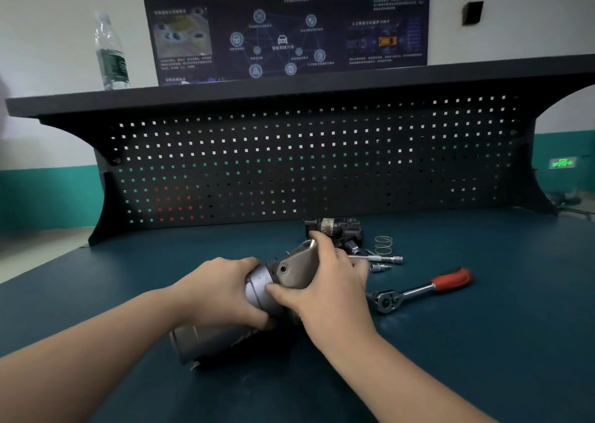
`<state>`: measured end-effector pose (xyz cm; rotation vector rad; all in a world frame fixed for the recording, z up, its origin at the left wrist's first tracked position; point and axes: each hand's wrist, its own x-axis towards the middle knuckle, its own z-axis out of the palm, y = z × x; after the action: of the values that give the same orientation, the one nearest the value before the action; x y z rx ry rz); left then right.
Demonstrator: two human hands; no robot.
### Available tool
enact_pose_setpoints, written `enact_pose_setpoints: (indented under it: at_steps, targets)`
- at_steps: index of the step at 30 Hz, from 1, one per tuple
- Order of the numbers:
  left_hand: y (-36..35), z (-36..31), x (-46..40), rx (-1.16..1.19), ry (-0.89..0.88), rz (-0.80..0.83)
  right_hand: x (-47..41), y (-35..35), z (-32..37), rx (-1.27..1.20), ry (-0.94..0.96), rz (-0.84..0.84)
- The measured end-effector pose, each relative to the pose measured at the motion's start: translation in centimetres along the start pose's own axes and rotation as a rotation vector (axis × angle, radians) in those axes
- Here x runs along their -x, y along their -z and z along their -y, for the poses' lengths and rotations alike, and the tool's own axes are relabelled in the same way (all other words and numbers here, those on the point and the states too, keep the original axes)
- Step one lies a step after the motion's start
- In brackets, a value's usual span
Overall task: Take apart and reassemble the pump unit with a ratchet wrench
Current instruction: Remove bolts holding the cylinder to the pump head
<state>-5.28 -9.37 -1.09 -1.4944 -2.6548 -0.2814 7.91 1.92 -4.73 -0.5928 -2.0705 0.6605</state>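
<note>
The grey metal pump unit lies tilted on the dark blue bench, its cylindrical end toward me. My left hand grips the cylinder's middle. My right hand holds the cast head of the pump, thumb on the barrel, fingers curled over the top. The ratchet wrench with a red handle lies free on the bench to the right of my hands. A second dark pump part sits just behind them.
A coil spring, an extension bar and small sockets lie behind the right hand. A black pegboard back panel closes the bench's far side. A water bottle stands on the shelf at upper left.
</note>
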Motion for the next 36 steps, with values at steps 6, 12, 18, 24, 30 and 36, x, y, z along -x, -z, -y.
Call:
enact_pose_setpoints:
  at_steps: [6, 12, 18, 24, 30, 36]
  targets:
    - [0.7, -1.0, 0.7, 0.162, 0.078, 0.046, -0.3, 0.3, 1.0, -0.110, 0.019, -0.142]
    - [0.9, -2.5, 0.6, 0.399, 0.258, 0.058, -1.3, 0.8, 0.3, -0.386, -0.048, -0.207]
    - [0.8, -2.7, 1.5, 0.872, 0.438, 0.037, -1.1, -1.0, 0.8, -0.530, -0.246, 0.215]
    - [-0.5, -5.6, 1.6, 0.944, 0.552, -0.107, -2.1, 0.2, 0.9, -0.773, -0.342, 0.328]
    - [0.2, -6.3, 2.6, 0.875, 0.333, 0.039, -2.3, 0.5, 1.5, -0.793, -0.399, 0.321]
    - [4.2, -3.9, 1.4, 0.720, 0.355, -0.054, -2.4, 0.3, 0.5, -0.656, -0.458, 0.235]
